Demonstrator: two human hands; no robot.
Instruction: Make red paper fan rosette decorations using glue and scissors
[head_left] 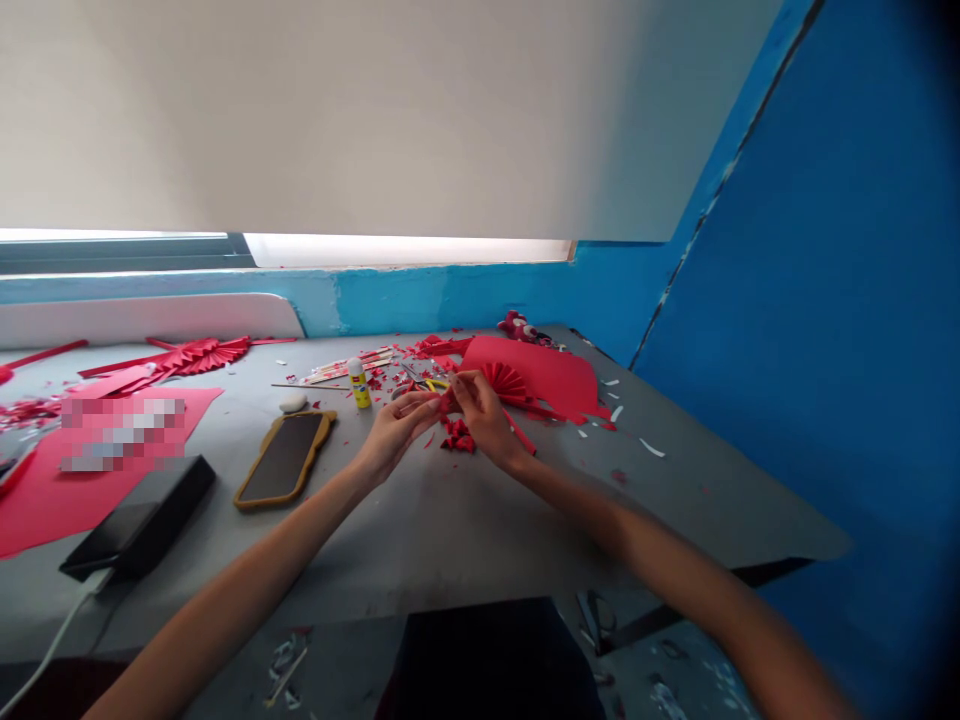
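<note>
My left hand (399, 432) and my right hand (486, 418) meet above the grey table, fingertips pinched together on a small piece of red paper (449, 402). Most of that piece is hidden by the fingers. Just below them lies a little heap of folded red paper pieces (457, 437). Behind my right hand spreads a pleated red paper fan (504, 381), with a red paper sheet (559, 372) beyond it. Scissors with yellow handles (436, 384) show partly behind the fingers. A yellow glue stick (359, 384) stands upright to the left, its white cap on top.
A phone in a mustard case (283, 462) and a black box (142, 525) with a white cable lie left. Further left are a red sheet (45, 510) and another pleated paper piece (199, 355). Paper scraps litter the back; a blue wall (825, 350) bounds the right.
</note>
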